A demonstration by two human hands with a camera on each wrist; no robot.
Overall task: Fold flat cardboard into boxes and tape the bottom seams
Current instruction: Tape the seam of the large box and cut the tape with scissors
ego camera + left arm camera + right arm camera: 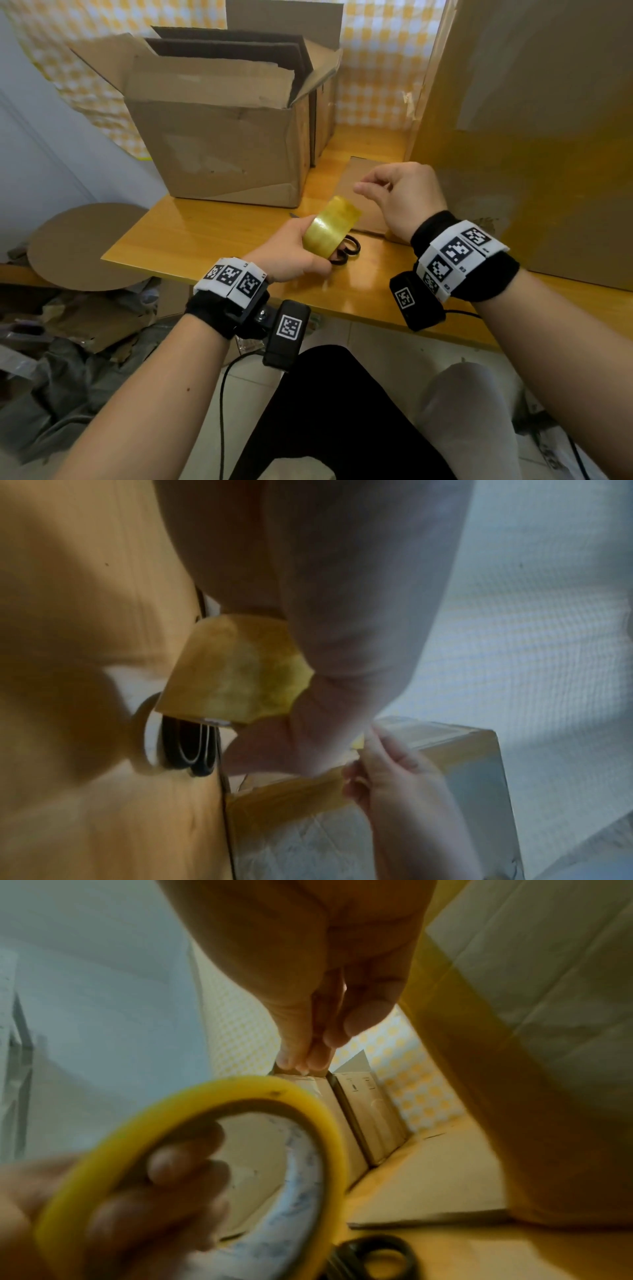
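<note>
My left hand grips a yellow tape roll just above the wooden table, its fingers curled through the roll's core. In the wrist views the tape roll fills the middle. My right hand hovers right above it with thumb and fingertips pinched together. At the right hand a thin yellowish strip shows, which looks like the loose tape end. A tall cardboard box stands at the right with yellow tape on its side.
Black-handled scissors lie on the table under the roll. A flat cardboard piece lies beyond my hands. An open box holding flat sheets stands at the back left. A cardboard disc and scraps lie on the floor at left.
</note>
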